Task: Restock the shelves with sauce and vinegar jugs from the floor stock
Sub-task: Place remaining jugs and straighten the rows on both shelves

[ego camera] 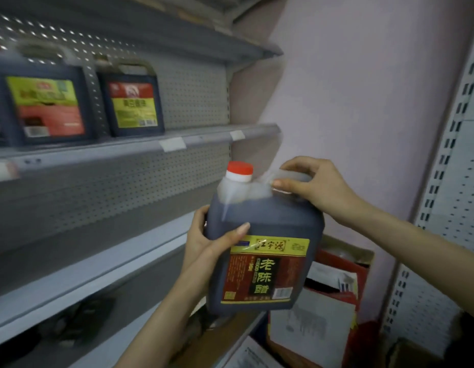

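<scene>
Currently your right hand [314,188] grips the vinegar jug [262,245] by its top handle; left hand [209,241] clasps its side. Jug's airborne, upright, in front of the grey shelves [103,152], red cap [240,168] up.

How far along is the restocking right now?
Done: two dark jugs stand on the upper shelf. In hand: a red-capped vinegar jug, right hand gripping its handle, left hand holding its side, not yet shelved. Left: set it down; what the carton holds can't be seen.

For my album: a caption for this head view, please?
Left hand holds and right hand grips a dark red-capped plastic vinegar jug beside grey metal shelves.
</scene>
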